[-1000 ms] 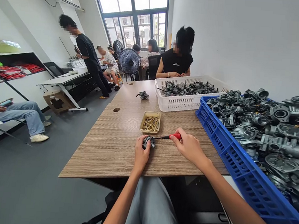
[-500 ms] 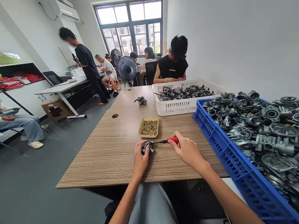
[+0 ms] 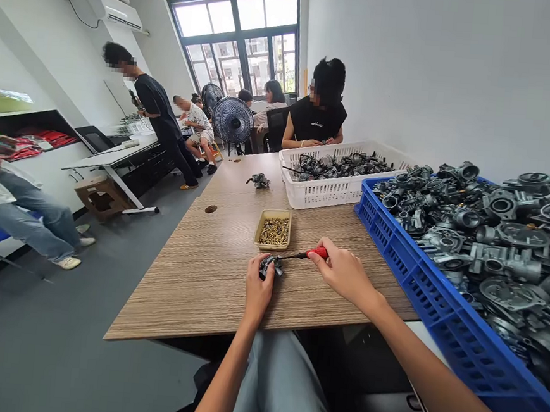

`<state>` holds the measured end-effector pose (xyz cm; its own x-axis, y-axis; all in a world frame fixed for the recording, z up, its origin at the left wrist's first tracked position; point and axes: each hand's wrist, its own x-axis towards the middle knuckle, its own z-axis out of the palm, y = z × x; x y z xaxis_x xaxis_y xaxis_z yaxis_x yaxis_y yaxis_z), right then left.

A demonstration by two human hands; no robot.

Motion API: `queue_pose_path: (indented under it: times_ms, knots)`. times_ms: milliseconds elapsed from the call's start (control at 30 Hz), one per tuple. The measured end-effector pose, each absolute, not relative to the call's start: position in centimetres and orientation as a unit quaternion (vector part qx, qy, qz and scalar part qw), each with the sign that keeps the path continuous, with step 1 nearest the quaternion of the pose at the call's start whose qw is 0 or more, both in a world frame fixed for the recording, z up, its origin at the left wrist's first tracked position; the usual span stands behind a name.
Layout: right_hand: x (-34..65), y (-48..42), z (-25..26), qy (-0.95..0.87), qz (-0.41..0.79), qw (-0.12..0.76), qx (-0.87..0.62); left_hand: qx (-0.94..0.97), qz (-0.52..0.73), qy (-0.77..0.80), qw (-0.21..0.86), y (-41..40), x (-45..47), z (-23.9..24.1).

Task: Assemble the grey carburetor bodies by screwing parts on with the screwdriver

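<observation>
My left hand [image 3: 259, 287] is closed around a small dark metal part [image 3: 270, 266] held on the wooden table [image 3: 213, 271]. My right hand [image 3: 343, 272] grips a red-handled screwdriver [image 3: 316, 253] whose shaft points left, its tip at the part. Just beyond sits a small tan tray of brass screws [image 3: 274, 229].
A blue crate [image 3: 421, 287] heaped with grey metal castings stands at my right. A white basket [image 3: 333, 188] of similar parts is farther back, with a person in black seated behind it. One loose part [image 3: 258, 180] lies on the table. Other people, a fan [image 3: 233, 121] and desks fill the left.
My hands stay on the part and screwdriver with barely any shift. The view has moved slightly. The seated person at the far left has shifted position.
</observation>
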<state>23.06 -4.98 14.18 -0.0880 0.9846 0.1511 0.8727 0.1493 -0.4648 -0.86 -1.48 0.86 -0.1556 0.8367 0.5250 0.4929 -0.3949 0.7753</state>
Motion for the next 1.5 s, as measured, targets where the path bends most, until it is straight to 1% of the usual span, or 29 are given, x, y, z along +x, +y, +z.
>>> queue_pose_path:
  times_ms: [900, 1100, 1367, 1500]
  knots:
    - [23.12, -4.66, 13.79, -0.729, 0.132, 0.226, -0.633, 0.632, 0.543, 0.528, 0.166, -1.65, -0.83, 1.08]
    - [23.43, -4.77, 13.71, -0.756, 0.133, 0.228, -0.599, 0.633, 0.544, 0.522, 0.176, -1.53, -0.96, 1.04]
    - [23.67, -5.08, 14.01, -0.810, 0.151, 0.261, -0.503, 0.626, 0.552, 0.517, 0.190, -1.39, -1.07, 1.12]
    - [23.74, -5.17, 14.07, -0.822, 0.116, 0.243, -0.502, 0.624, 0.550, 0.522, 0.191, -1.34, -1.09, 1.00]
